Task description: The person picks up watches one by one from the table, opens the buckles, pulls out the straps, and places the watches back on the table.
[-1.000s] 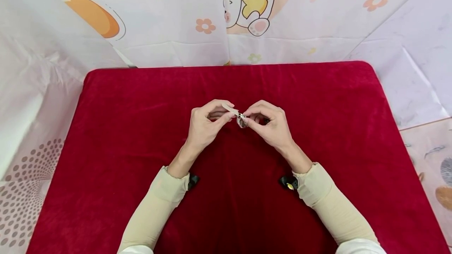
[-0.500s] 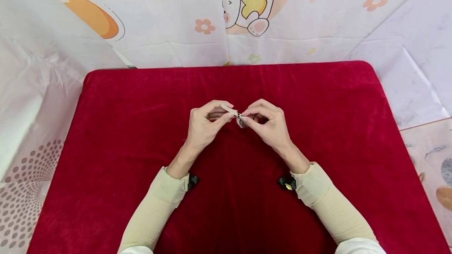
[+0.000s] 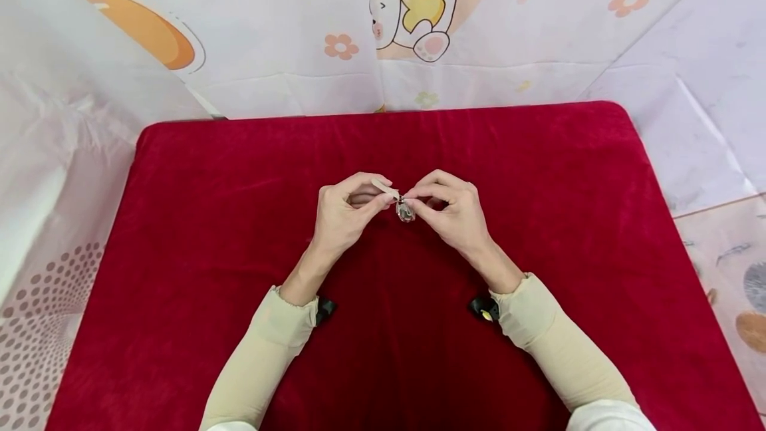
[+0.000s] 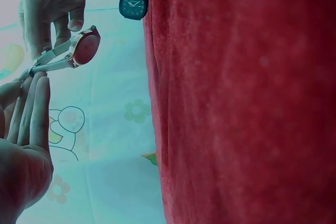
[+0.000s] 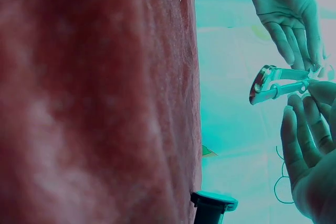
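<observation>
A wristwatch with a pale strap [image 3: 384,187] hangs between both hands above the table, its round case [image 3: 405,211] lowest. My left hand [image 3: 343,211] pinches the strap between thumb and index finger, and the strap's free end sticks up past the fingers. From the other side my right hand [image 3: 453,213] pinches the strap close to the buckle, fingertips almost meeting the left ones. In the left wrist view the strap forms a loop behind the watch case [image 4: 86,48]. Fingertips cover most of the buckle, so whether it is fastened cannot be told.
A red velvet cloth [image 3: 239,218] covers the table. A black square-faced watch [image 4: 133,4] stands upright on it, beyond the right hand; the head view hides it. Printed curtains [image 3: 269,12] rise behind the far edge. Black bands [image 3: 326,310] sit at both wrists.
The right fingertips have come a little closer to the left ones, and the watch case has turned and hangs slightly lower. The head view has shifted slightly.
</observation>
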A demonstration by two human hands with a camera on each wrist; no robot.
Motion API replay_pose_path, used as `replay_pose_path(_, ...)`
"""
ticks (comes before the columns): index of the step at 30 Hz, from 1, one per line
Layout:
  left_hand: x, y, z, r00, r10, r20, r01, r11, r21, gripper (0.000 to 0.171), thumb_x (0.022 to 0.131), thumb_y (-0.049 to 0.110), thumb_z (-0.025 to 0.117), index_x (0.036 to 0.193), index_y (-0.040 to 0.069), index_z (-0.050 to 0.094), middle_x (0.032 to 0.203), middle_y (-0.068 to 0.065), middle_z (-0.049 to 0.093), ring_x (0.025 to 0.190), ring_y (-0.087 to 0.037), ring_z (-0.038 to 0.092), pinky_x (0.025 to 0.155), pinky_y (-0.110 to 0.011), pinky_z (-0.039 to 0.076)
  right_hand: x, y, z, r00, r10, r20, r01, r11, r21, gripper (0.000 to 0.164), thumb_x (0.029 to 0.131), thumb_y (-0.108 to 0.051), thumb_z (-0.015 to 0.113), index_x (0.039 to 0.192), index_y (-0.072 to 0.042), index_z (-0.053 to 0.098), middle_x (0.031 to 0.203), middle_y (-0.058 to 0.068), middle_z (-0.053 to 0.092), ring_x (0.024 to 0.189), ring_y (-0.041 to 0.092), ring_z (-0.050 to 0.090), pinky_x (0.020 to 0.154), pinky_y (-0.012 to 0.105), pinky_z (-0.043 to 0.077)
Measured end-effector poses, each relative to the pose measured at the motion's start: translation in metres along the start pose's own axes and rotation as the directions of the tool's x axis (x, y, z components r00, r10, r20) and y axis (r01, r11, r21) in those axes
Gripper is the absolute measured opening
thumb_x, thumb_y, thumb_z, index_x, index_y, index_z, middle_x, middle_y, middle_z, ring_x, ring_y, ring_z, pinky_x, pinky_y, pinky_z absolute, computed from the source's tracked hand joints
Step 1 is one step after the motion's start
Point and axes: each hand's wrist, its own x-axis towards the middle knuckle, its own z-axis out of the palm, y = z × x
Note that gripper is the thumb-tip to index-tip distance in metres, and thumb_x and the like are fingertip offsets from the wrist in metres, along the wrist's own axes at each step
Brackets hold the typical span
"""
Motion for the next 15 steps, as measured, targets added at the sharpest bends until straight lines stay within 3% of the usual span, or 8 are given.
replay_pose_path(7, -0.001, 0.0, 0.001, 1.0, -0.015, 0.002, 0.015, 1.0, -0.005, 0.014, 0.084, -0.012, 0.072, 0.097, -0.009, 0.069, 0.089, -0.02, 0.072, 0.078, -0.031, 0.073, 0.071, -0.034, 0.061, -0.001, 0.007, 0.001, 1.0, -0.013, 0.016, 0.014, 0.998, -0.062, 0.006, 0.082, -0.005, 0.081, 0.086, -0.009, 0.08, 0.085, -0.002, 0.069, 0.072, 0.009, 0.063, 0.06, 0.017, 0.052)
replay_pose_path(15, -0.002, -0.021, 0.0, 0.999, -0.05, -0.005, 0.05, 0.998, -0.034, 0.015, 0.084, -0.007, 0.074, 0.099, -0.004, 0.071, 0.092, -0.014, 0.073, 0.081, -0.026, 0.074, 0.074, -0.035, 0.061, 0.0, 0.003, 0.002, 0.998, -0.048, 0.028, 0.051, 0.989, -0.142, 0.004, 0.084, -0.009, 0.081, 0.088, -0.009, 0.08, 0.086, -0.002, 0.067, 0.074, 0.009, 0.062, 0.058, 0.032, 0.058)
